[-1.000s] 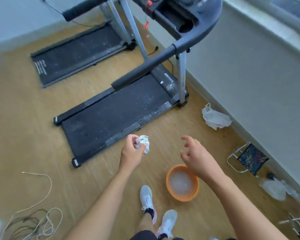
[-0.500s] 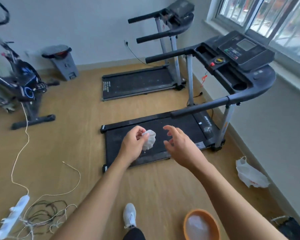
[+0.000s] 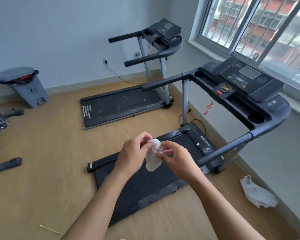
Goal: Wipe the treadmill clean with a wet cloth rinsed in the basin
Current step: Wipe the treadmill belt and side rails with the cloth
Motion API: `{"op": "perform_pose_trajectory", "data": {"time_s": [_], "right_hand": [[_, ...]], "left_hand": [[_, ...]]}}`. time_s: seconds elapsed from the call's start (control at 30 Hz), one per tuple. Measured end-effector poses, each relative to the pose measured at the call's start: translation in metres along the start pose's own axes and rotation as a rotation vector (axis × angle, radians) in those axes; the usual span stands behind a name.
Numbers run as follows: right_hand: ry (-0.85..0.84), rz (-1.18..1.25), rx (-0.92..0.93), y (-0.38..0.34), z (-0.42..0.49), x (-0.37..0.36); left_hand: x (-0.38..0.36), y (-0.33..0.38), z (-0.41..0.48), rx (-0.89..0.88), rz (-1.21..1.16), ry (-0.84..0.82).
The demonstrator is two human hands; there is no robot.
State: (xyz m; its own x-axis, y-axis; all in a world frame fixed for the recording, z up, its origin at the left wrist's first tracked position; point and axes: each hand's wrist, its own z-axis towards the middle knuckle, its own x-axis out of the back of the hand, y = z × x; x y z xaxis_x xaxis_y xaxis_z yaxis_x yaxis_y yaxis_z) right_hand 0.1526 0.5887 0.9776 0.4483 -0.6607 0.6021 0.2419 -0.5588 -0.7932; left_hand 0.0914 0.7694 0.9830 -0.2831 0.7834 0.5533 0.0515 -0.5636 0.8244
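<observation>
A crumpled white wet cloth (image 3: 153, 157) hangs between both hands, above the dusty black belt (image 3: 140, 186) of the near treadmill. My left hand (image 3: 131, 155) pinches its upper left edge. My right hand (image 3: 176, 157) pinches its right side. The near treadmill's console (image 3: 246, 80) and dark handrail (image 3: 232, 146) stand to the right, under the window. The basin is out of view.
A second treadmill (image 3: 121, 104) stands further back by the wall. A grey pedal bin (image 3: 27, 87) is at the back left, an exercise bike's base (image 3: 5, 165) at the left edge. A white plastic bag (image 3: 256, 193) lies on the wooden floor at right.
The view has tilted up from the floor, so the orange basin has dropped out of sight. My right hand has come in and taken hold of the cloth that only my left hand held.
</observation>
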Motion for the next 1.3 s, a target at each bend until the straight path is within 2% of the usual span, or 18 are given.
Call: {"op": "perform_pose_trajectory", "data": {"time_s": [0.17,0.27,0.47,0.53,0.63,0.73,0.83,0.97,1.07,1.13,1.2,1.27,1.3], "right_hand": [[0.111,-0.007,-0.08,-0.011,0.065,0.007],[0.182,0.122,-0.094,-0.017,0.102,0.023],[0.58,0.336,-0.054,-0.016,0.174,0.069],[0.634,0.364,-0.035,-0.007,0.204,0.089],[0.675,0.302,-0.038,0.009,0.253,0.118],[0.67,0.23,-0.136,0.032,0.293,0.145],[0.584,0.229,-0.253,0.049,0.316,0.174],[0.546,0.385,-0.201,0.036,0.332,0.2],[0.396,0.47,-0.294,0.02,0.35,0.2],[0.354,0.387,-0.404,0.016,0.362,0.194],[0.422,0.394,-0.465,0.008,0.372,0.192],[0.589,0.532,-0.484,-0.007,0.381,0.193],[0.665,0.604,-0.475,-0.015,0.383,0.194]], "left_hand": [[0.026,0.008,0.1,-0.221,0.028,-0.151],[0.021,0.017,0.161,-0.352,-0.003,-0.219],[-0.006,0.034,0.284,-0.583,0.102,-0.225],[-0.018,0.039,0.326,-0.57,0.035,-0.245],[-0.041,0.051,0.383,-0.46,-0.129,-0.3],[-0.058,0.064,0.435,-0.424,-0.146,-0.389],[-0.063,0.079,0.485,-0.405,-0.182,-0.566],[-0.068,0.104,0.531,-0.373,-0.204,-0.851],[-0.079,0.125,0.56,-0.386,-0.273,-0.967],[-0.091,0.131,0.581,-0.464,-0.258,-0.936],[-0.102,0.127,0.601,-0.545,-0.237,-0.842],[-0.107,0.109,0.616,-0.47,-0.274,-0.787],[-0.108,0.097,0.617,-0.368,-0.276,-0.759]]}}
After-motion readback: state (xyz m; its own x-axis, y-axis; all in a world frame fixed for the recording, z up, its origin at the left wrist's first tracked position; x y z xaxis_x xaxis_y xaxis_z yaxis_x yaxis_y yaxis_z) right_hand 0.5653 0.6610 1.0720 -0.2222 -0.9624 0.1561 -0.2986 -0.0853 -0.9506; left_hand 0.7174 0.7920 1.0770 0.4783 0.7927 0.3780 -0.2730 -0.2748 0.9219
